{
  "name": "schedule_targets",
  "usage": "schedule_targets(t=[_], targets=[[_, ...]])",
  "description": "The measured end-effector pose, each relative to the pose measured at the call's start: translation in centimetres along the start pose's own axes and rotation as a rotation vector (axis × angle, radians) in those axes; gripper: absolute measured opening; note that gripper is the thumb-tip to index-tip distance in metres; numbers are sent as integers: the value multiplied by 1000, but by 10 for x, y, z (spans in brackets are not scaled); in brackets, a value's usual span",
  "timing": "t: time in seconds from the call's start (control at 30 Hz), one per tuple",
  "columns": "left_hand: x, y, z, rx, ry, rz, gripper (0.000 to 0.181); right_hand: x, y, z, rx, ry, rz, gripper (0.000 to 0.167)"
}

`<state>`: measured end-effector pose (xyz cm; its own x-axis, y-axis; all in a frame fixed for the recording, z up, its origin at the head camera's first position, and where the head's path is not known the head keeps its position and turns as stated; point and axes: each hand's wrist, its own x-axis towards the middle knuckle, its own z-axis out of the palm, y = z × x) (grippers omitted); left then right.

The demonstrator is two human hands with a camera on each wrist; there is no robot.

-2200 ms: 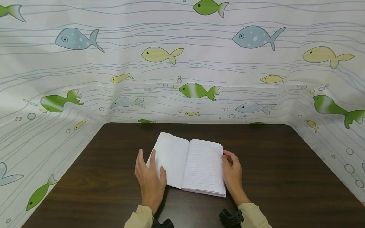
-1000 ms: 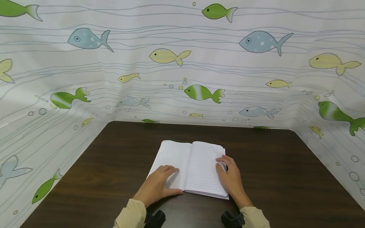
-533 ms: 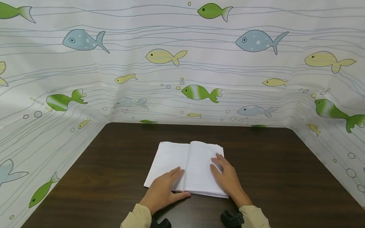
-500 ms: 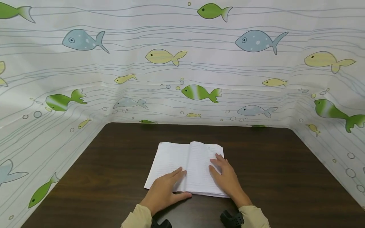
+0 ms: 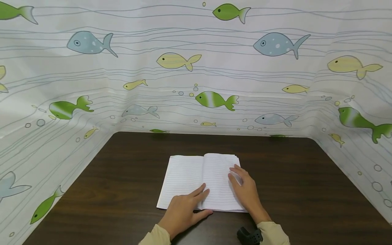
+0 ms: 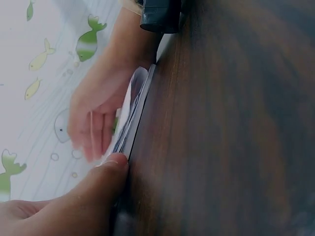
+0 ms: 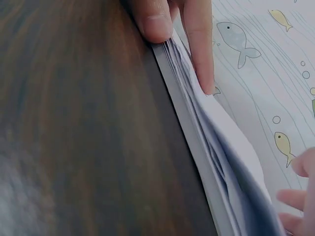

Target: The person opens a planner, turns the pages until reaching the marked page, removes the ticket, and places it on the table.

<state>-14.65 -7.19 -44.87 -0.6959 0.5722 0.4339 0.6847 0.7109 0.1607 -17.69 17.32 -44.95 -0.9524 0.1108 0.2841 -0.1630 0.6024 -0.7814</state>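
On the notebook [image 5: 180, 175], the left hand [image 5: 183, 210], fingers [image 5: 197, 191] straight, has reached the fold [image 5: 202, 172], the right hand's [image 5: 246, 192] fingers relaxed.

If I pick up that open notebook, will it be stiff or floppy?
The notebook would probably flop: in the right wrist view, its loose pages curve and gap along the edge. It likely won't roll or tip, since it lies open and low on the table. Lifted by one page, it might tear; the sheets look thin.
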Motion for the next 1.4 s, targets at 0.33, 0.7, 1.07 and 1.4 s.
schedule_targets(t=[0.33, 0.7, 1.07, 1.4], targets=[[2, -1, 7, -33, 17, -104, 89, -2, -3, -2, -86, -51, -1, 46], [1, -7, 10, -121, 123, -133, 87, -6, -4, 0, -47, -126, -54, 46], [0, -11, 7, -232, 154, -107, 75, -6, -2, 1, 61, -95, -18, 41], [2, -12, 5, -237, 371, -119, 67, -4, 3, -1, 121, 10, -1, 46]])
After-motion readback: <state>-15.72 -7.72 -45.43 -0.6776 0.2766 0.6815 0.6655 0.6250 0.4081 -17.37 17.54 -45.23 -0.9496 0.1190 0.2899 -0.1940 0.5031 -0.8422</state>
